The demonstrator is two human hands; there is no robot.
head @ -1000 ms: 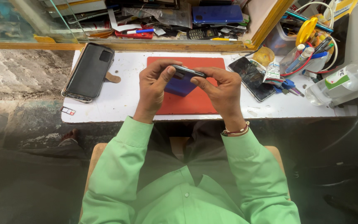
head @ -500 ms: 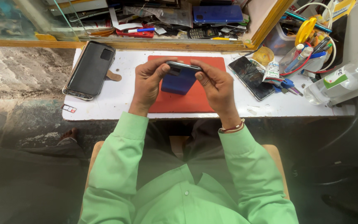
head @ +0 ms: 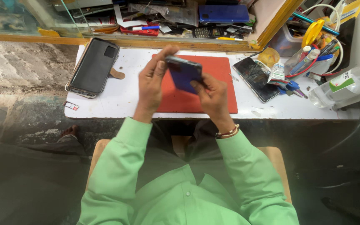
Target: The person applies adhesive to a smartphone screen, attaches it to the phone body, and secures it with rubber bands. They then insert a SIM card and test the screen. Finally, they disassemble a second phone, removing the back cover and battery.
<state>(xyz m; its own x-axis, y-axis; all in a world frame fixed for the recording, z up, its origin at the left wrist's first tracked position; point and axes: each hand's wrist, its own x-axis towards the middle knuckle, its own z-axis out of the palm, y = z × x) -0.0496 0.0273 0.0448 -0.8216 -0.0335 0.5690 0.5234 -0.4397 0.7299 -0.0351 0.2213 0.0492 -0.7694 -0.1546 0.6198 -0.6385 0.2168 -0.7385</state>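
Phone: a slim blue rectangular smartphone (head: 183,74), glossy back facing up, tilted, held above the red rectangular work mat (head: 213,89)
Left hand (head: 153,81): fingers closed along the phone's left edge
Right hand (head: 211,93): grips its lower right corner, thumb on the back
Nearby: black phone in a folio case (head: 93,66) lying on the white table (head: 117,98)

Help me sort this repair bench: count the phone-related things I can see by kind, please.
Blue phone held in both hands, left hand, right hand: 1
Black phone case lying on the white table: 1
Dark bare phone right of the red mat: 1
Blue phone back on the shelf: 1
Small keypad phone on the shelf: 1
Total: 5
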